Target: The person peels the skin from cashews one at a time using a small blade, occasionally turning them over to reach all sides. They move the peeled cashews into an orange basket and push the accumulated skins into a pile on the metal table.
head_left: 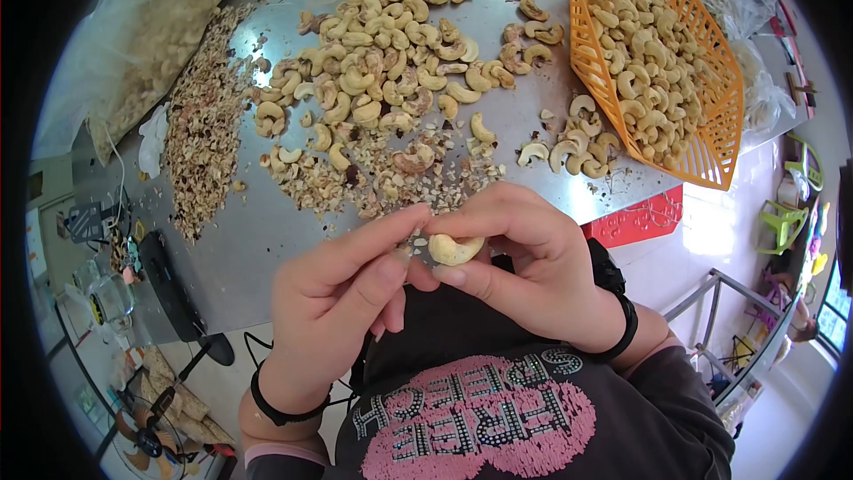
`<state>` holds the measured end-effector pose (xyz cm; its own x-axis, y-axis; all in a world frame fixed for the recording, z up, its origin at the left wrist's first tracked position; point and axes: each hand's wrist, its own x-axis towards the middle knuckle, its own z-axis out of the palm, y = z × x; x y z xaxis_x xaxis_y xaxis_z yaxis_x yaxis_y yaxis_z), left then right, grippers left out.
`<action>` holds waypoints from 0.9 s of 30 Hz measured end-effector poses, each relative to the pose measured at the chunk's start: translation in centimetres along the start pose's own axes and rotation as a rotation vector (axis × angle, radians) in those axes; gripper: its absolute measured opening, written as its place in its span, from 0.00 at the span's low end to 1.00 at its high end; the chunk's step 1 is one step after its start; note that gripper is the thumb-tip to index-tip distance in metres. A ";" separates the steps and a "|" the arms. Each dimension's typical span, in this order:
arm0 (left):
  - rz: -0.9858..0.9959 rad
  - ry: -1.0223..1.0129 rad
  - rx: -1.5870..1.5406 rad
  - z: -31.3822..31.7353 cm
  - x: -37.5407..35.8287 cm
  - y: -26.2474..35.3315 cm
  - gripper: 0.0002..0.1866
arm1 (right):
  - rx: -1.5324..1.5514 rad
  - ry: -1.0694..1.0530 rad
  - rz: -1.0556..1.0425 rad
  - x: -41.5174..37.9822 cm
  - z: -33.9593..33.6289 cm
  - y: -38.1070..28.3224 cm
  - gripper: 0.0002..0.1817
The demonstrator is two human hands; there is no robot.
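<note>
Close to my body, past the table's front edge, my right hand (524,253) pinches a pale cashew (456,250) between thumb and fingers. Beside it, my left hand (351,289) has its thumb and index finger pressed together near the nut's left end; what lies between them is too small to name. Beyond both hands, a heap of cashews (373,44), some with brown skin, covers the metal table (258,271). Crumbs and broken bits (391,182) lie between the heap and my hands.
An orange basket (580,53) of cashews stands at the right, with a small cashew group (582,147) beside it. A skin and fragment pile (200,142) and a plastic bag of nuts (155,44) are left. A red object (635,218) sits below the table's right edge.
</note>
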<state>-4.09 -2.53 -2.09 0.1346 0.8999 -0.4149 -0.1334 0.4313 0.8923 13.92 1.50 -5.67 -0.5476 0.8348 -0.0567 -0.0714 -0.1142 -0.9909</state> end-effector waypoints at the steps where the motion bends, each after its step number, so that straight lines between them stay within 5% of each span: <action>1: -0.026 -0.020 0.004 0.0 0.0 0.1 0.17 | 0.000 -0.001 -0.001 0.0 0.1 0.0 0.16; 16: -0.147 0.078 -0.084 0.7 0.1 0.3 0.11 | -0.244 -0.010 -0.196 0.7 0.6 -0.4 0.20; 18: -0.119 0.080 -0.055 0.7 0.1 0.4 0.10 | -0.118 0.059 -0.059 0.3 0.8 -0.6 0.22; 27: 0.065 0.037 0.037 0.2 -0.1 -0.3 0.13 | 0.276 0.156 -0.036 -0.1 0.8 0.2 0.11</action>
<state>-3.87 -2.75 -2.24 0.0906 0.9279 -0.3616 -0.1047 0.3700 0.9231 13.30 0.93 -5.77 -0.4078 0.9110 -0.0612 -0.3239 -0.2069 -0.9232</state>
